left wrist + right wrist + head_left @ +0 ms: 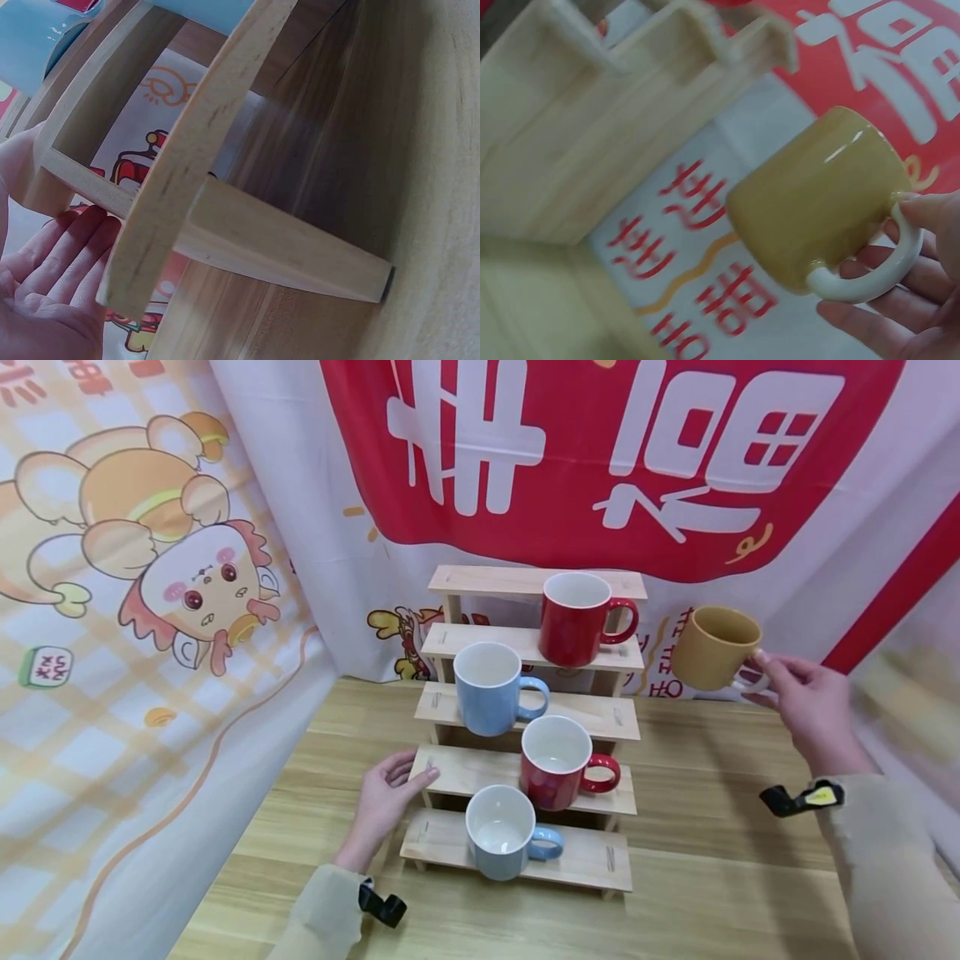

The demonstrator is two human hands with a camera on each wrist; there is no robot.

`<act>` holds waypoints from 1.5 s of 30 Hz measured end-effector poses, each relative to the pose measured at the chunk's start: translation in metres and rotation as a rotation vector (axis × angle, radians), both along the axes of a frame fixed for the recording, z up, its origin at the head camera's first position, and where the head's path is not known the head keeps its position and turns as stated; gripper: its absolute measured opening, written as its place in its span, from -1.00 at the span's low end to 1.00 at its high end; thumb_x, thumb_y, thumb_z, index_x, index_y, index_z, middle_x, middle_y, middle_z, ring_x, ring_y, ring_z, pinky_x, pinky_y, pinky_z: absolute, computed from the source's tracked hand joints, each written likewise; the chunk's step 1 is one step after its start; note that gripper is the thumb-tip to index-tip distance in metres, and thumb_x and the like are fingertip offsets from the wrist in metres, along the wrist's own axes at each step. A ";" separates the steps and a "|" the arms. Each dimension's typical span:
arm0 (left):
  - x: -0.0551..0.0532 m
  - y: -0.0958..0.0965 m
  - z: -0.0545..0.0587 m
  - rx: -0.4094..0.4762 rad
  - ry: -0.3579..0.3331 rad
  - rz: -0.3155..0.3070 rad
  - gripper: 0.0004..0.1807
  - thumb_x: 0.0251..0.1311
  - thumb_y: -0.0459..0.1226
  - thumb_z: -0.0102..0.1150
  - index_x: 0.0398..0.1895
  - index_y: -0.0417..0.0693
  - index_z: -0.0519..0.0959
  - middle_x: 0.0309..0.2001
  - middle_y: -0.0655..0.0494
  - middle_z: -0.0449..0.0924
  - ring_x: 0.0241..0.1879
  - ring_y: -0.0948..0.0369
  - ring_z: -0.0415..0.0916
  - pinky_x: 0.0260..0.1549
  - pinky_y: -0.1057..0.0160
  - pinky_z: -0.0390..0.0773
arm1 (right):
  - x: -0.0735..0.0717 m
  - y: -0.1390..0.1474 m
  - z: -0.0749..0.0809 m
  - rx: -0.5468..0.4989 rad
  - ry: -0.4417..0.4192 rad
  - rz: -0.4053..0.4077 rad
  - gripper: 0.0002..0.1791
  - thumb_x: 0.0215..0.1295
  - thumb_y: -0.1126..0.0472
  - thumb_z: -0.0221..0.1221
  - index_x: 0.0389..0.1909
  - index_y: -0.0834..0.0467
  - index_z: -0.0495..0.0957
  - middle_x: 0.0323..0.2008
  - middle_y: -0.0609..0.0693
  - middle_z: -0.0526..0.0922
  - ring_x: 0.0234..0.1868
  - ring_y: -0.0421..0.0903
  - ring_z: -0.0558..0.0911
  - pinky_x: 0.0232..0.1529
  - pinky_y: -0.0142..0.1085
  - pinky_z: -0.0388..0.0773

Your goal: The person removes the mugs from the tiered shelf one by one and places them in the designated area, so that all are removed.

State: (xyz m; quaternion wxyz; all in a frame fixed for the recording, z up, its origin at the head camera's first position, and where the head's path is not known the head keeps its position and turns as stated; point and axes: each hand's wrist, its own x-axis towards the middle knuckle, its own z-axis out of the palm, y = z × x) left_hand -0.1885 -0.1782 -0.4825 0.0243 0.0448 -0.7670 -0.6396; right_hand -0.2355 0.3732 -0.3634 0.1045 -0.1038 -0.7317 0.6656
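Note:
My right hand (813, 702) pinches the white handle (877, 274) of a mustard-yellow mug (708, 656), held in the air right of a stepped wooden rack (457, 768). In the right wrist view the mug is tilted. My left hand (386, 802) holds the left end of the rack's second-lowest shelf, thumb on top; in the left wrist view its fingers (64, 255) reach below the board. On the rack, from the bottom shelf up, stand a light blue mug (501, 835), a red mug (551, 768), another blue mug (487, 693) and another red mug (573, 622).
The rack stands on a wood-grain table (690, 827) before a printed cloth backdrop (360, 593). Another printed cloth (247, 735) closes off the left side. The rack's top shelf (495, 579) is close to the backdrop.

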 end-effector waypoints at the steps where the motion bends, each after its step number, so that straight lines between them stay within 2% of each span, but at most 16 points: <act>1: 0.000 0.000 -0.001 0.000 0.002 0.002 -0.30 0.05 -0.09 0.58 0.23 -0.20 0.55 0.19 -0.17 0.58 0.19 -0.02 0.53 0.21 0.12 0.52 | 0.001 -0.001 -0.007 -0.019 0.015 -0.006 -0.35 0.29 -0.13 0.30 0.25 0.22 0.56 -0.05 -0.09 0.71 -0.07 -0.23 0.69 -0.22 -0.35 0.71; 7: -0.001 -0.001 -0.002 0.005 0.001 0.006 -0.32 0.07 -0.08 0.58 0.22 -0.19 0.56 0.19 -0.16 0.59 0.18 -0.01 0.54 0.14 0.20 0.57 | 0.003 -0.012 -0.056 -0.093 0.081 -0.044 -0.47 0.39 0.03 0.28 0.18 0.34 0.57 -0.15 -0.12 0.76 -0.12 -0.24 0.71 -0.21 -0.35 0.70; 10: -0.001 0.000 0.000 -0.001 -0.014 0.003 -0.33 0.11 -0.12 0.55 0.24 -0.20 0.54 0.21 -0.17 0.56 0.20 -0.02 0.52 0.18 0.17 0.55 | 0.004 -0.017 -0.080 -0.105 0.095 -0.069 -0.48 0.41 0.09 0.28 0.16 0.43 0.55 -0.21 -0.12 0.77 -0.17 -0.25 0.73 -0.25 -0.34 0.70; 14: -0.001 0.000 0.000 -0.003 -0.018 0.000 -0.33 0.12 -0.14 0.54 0.26 -0.21 0.52 0.22 -0.19 0.55 0.21 -0.03 0.51 0.21 0.13 0.52 | -0.001 -0.020 -0.109 -0.055 0.083 -0.101 -0.48 0.42 0.10 0.28 0.14 0.48 0.55 -0.28 -0.13 0.78 -0.23 -0.27 0.73 -0.29 -0.35 0.71; 18: -0.002 -0.001 -0.004 -0.010 0.001 0.005 -0.30 0.07 -0.07 0.57 0.23 -0.19 0.55 0.19 -0.17 0.58 0.18 -0.03 0.54 0.17 0.14 0.55 | -0.007 -0.023 -0.126 -0.062 0.037 -0.146 -0.51 0.40 0.09 0.31 0.10 0.43 0.59 -0.33 -0.12 0.77 -0.27 -0.28 0.72 -0.32 -0.37 0.71; 22: -0.001 0.000 -0.006 -0.020 0.010 0.006 -0.28 0.05 -0.04 0.58 0.23 -0.18 0.55 0.17 -0.16 0.59 0.17 -0.04 0.55 0.16 0.14 0.56 | -0.009 -0.028 -0.133 -0.080 -0.027 -0.198 -0.52 0.38 0.07 0.33 0.10 0.37 0.62 -0.33 -0.12 0.76 -0.29 -0.28 0.71 -0.34 -0.39 0.71; 27: -0.001 -0.001 -0.006 -0.017 0.015 0.005 -0.29 0.06 -0.04 0.57 0.23 -0.18 0.55 0.17 -0.15 0.59 0.16 -0.03 0.55 0.16 0.13 0.56 | -0.011 -0.037 -0.132 -0.058 -0.076 -0.228 -0.48 0.32 -0.01 0.37 0.12 0.30 0.65 -0.27 -0.11 0.75 -0.26 -0.26 0.69 -0.32 -0.38 0.71; 33: -0.001 -0.001 -0.004 -0.013 0.022 0.005 -0.30 0.06 -0.06 0.57 0.23 -0.18 0.56 0.16 -0.14 0.60 0.16 -0.02 0.56 0.14 0.17 0.57 | -0.009 -0.048 -0.130 -0.022 -0.072 -0.267 -0.54 0.32 0.00 0.38 0.02 0.29 0.70 -0.29 -0.06 0.75 -0.32 -0.24 0.70 -0.34 -0.38 0.71; 45: 0.001 -0.001 -0.003 -0.003 0.016 0.006 -0.32 0.10 -0.05 0.55 0.23 -0.19 0.56 0.17 -0.14 0.60 0.17 0.00 0.55 0.12 0.23 0.58 | 0.002 -0.066 -0.137 0.041 -0.061 -0.303 -0.52 0.35 0.00 0.35 0.04 0.33 0.68 -0.29 -0.04 0.76 -0.33 -0.24 0.69 -0.37 -0.42 0.70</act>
